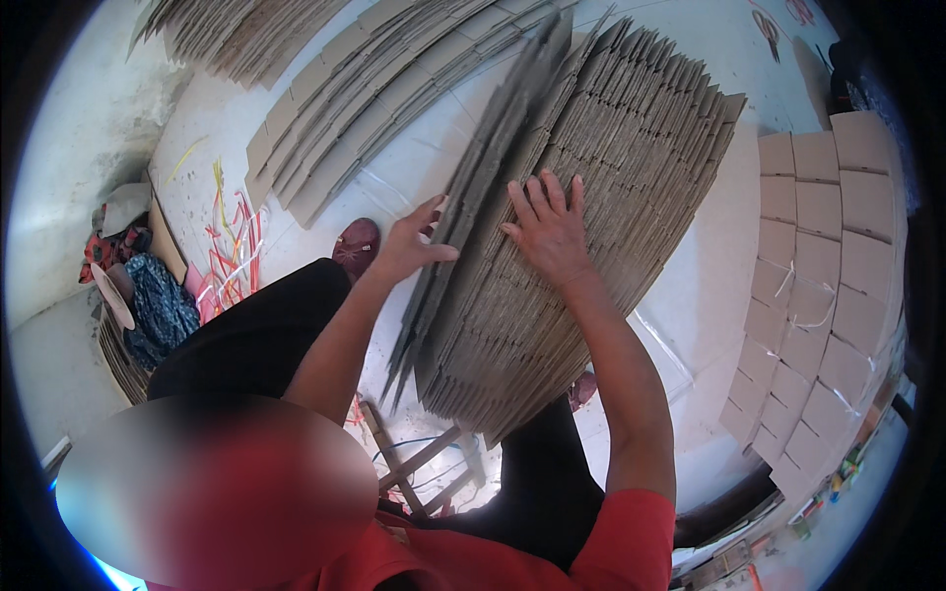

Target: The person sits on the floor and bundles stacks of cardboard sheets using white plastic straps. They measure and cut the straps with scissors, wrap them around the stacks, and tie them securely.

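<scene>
Between my legs stands a large stack of flattened cardboard pieces (601, 177), seen edge-on with rough brown layers. A thin bundle of flattened cardboard (473, 197) leans along its left side, set slightly apart at the top and a little blurred. My left hand (412, 244) grips the outer side of this bundle, thumb and fingers spread against it; some fingertips are hidden. My right hand (550, 225) lies flat on top of the large stack, fingers spread.
More flattened cardboard (365, 89) lies fanned out at the far left. Tied stacks of cardboard (808, 266) stand on the right. Loose plastic straps (232, 246) and bunched cloth (158, 305) are at left. A wooden frame (419, 458) sits below, and scissors (767, 32) lie far right.
</scene>
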`<state>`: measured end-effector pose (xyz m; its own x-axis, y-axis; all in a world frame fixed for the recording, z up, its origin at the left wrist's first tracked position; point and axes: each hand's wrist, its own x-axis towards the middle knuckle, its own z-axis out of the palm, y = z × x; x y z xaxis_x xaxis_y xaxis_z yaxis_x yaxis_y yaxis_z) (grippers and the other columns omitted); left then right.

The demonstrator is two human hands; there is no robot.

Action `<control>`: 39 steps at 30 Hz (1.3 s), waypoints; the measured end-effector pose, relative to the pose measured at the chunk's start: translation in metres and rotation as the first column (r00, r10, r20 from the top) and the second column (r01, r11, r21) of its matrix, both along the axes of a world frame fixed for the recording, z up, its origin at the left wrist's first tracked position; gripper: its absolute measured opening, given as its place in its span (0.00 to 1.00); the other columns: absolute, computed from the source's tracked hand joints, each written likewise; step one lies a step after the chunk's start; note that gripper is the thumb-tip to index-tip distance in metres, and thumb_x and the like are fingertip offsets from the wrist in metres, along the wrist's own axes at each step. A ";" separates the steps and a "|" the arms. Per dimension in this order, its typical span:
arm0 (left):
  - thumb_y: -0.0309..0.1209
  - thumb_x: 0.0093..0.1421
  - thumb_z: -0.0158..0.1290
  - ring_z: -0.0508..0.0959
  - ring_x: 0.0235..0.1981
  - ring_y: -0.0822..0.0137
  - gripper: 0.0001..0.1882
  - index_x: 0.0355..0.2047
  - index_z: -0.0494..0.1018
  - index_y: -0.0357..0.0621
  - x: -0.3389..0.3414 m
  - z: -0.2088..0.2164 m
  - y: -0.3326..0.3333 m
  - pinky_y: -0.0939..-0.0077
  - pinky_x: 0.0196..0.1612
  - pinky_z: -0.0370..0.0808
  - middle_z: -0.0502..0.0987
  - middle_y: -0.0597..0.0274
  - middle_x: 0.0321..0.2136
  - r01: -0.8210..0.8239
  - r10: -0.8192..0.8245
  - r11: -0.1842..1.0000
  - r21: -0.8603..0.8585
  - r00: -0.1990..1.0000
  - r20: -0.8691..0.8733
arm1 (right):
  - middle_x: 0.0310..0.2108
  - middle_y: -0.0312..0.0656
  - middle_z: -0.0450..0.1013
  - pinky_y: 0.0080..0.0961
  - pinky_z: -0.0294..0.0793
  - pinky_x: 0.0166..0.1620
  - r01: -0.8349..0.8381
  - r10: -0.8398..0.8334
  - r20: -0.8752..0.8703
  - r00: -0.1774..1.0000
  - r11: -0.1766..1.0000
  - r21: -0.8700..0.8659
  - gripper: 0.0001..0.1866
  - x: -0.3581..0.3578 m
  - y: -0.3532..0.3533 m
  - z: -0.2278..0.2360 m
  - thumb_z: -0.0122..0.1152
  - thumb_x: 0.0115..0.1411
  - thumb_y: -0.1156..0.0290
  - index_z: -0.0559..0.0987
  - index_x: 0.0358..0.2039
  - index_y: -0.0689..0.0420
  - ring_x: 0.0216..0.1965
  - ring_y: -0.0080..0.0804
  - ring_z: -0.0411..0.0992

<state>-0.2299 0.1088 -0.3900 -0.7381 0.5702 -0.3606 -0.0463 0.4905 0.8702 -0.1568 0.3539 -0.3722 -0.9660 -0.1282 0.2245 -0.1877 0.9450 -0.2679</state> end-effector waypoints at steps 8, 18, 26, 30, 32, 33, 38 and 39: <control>0.32 0.42 0.59 0.69 0.51 0.48 0.45 0.60 0.52 0.37 0.000 0.005 0.006 0.68 0.51 0.67 0.69 0.39 0.48 -0.090 0.000 0.955 -0.281 0.952 -0.306 | 0.48 0.45 0.60 0.63 0.44 0.58 0.004 -0.004 -0.005 1.000 1.000 0.021 0.29 0.001 0.002 -0.003 0.57 0.53 0.55 0.66 0.52 0.56 0.58 0.43 0.53; 0.26 0.41 0.54 0.73 0.40 0.45 0.42 0.58 0.53 0.33 -0.001 0.047 0.074 0.61 0.43 0.71 0.73 0.38 0.36 -0.022 -0.120 0.968 -0.249 0.833 -0.540 | 0.47 0.46 0.63 0.62 0.45 0.58 0.007 -0.007 -0.023 1.000 1.000 -0.024 0.28 0.001 0.004 -0.001 0.59 0.50 0.57 0.68 0.50 0.56 0.57 0.44 0.55; 0.33 0.47 0.56 0.71 0.44 0.49 0.40 0.59 0.54 0.36 -0.010 0.028 0.072 0.63 0.50 0.67 0.70 0.42 0.45 0.139 -0.259 0.916 -0.376 0.921 -0.290 | 0.50 0.49 0.62 0.48 0.47 0.61 0.227 -0.222 0.060 0.973 0.969 -0.095 0.24 0.012 0.031 0.058 0.58 0.51 0.70 0.66 0.49 0.56 0.57 0.51 0.56; 0.35 0.49 0.56 0.68 0.49 0.50 0.39 0.59 0.54 0.36 -0.010 0.031 0.074 0.64 0.53 0.65 0.67 0.46 0.51 0.158 -0.269 0.914 -0.374 0.926 -0.266 | 0.50 0.52 0.64 0.40 0.57 0.56 0.680 -0.777 -0.122 0.617 0.605 -0.414 0.31 0.074 0.106 0.024 0.60 0.54 0.64 0.63 0.56 0.60 0.53 0.46 0.61; 0.35 0.49 0.56 0.68 0.49 0.50 0.38 0.59 0.54 0.36 -0.005 0.029 0.079 0.64 0.53 0.65 0.68 0.45 0.50 0.154 -0.254 0.920 -0.361 0.934 -0.251 | 0.41 0.50 0.71 0.31 0.69 0.45 0.841 -0.853 0.213 0.476 0.371 -0.395 0.33 0.100 0.137 0.003 0.60 0.55 0.62 0.62 0.58 0.62 0.42 0.37 0.70; 0.35 0.49 0.56 0.68 0.49 0.50 0.38 0.59 0.55 0.36 -0.005 0.029 0.080 0.64 0.52 0.65 0.68 0.45 0.50 0.150 -0.250 0.921 -0.360 0.936 -0.247 | 0.38 0.49 0.72 0.29 0.70 0.41 0.854 -0.811 0.369 0.454 0.277 -0.441 0.33 0.107 0.147 -0.001 0.60 0.55 0.61 0.62 0.57 0.63 0.39 0.34 0.71; 0.35 0.49 0.57 0.70 0.46 0.49 0.39 0.60 0.54 0.40 -0.007 0.019 0.074 0.63 0.50 0.66 0.71 0.43 0.45 0.125 -0.239 0.938 -0.322 0.908 -0.343 | 0.31 0.43 0.75 0.21 0.72 0.31 0.697 -0.506 0.635 0.584 -0.088 -0.711 0.29 0.113 0.152 -0.008 0.57 0.56 0.67 0.63 0.55 0.66 0.29 0.22 0.72; 0.35 0.49 0.58 0.71 0.45 0.48 0.40 0.61 0.54 0.42 -0.008 0.018 0.072 0.63 0.49 0.66 0.72 0.42 0.43 0.113 -0.226 0.942 -0.316 0.909 -0.350 | 0.32 0.43 0.75 0.22 0.73 0.32 0.781 -0.548 0.629 0.552 0.075 -0.621 0.29 0.112 0.155 -0.009 0.56 0.55 0.70 0.63 0.56 0.65 0.30 0.24 0.72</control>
